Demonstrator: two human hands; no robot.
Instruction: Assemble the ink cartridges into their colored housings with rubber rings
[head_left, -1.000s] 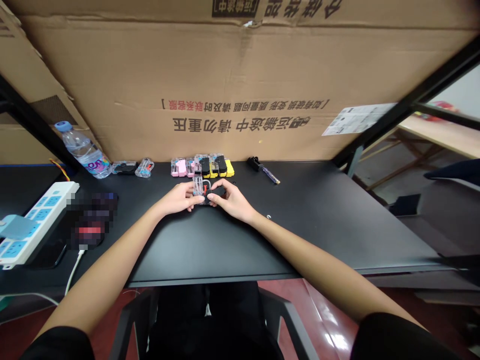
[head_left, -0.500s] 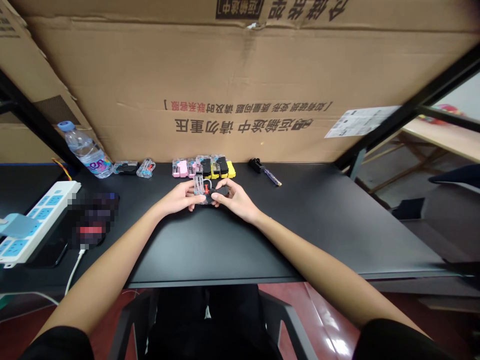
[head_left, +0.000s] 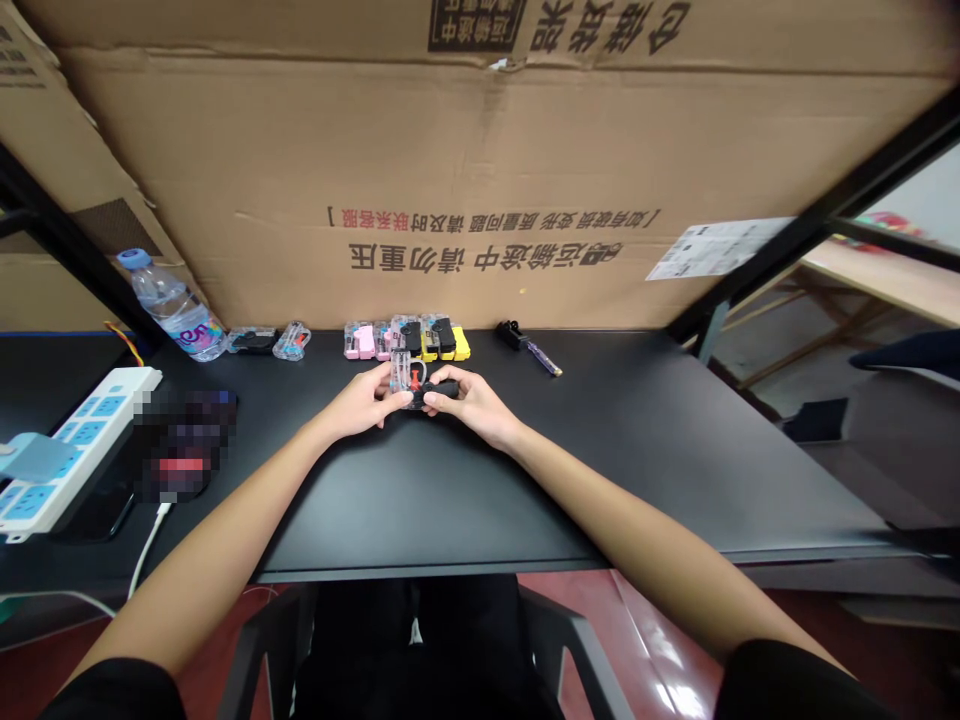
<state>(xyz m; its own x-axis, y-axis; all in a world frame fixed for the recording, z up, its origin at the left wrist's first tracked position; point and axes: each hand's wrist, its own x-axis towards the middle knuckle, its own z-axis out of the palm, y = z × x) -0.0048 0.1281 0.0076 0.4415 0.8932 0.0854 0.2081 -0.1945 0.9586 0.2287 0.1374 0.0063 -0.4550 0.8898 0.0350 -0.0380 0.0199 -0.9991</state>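
Note:
My left hand [head_left: 364,404] is closed on the left side of a small toy gun [head_left: 401,371], its thumb across the lower edge. The toy has a clear body, a red trigger-like piece [head_left: 416,380] inside a pale loop, and black parts below. On the right, my right hand [head_left: 478,406] pinches the toy's black part [head_left: 444,388] between thumb and fingers. The fingers hide some of the toy. Just behind it stands a row of similar clear toys with pink [head_left: 365,341], black [head_left: 407,333] and yellow [head_left: 461,345] parts.
Left of the row lie a black-and-clear toy [head_left: 253,341] and a clear piece [head_left: 292,341]. A water bottle [head_left: 176,310], a white power strip [head_left: 82,440] and a blurred dark object [head_left: 187,440] are farther left. A black item with a purple strip [head_left: 543,358] lies right. Cardboard [head_left: 450,150] backs the desk.
Both hands keep hold of the toy gun in nearly the same place. The black part in my right hand looks slightly lower against the clear body. The view has shifted a little.

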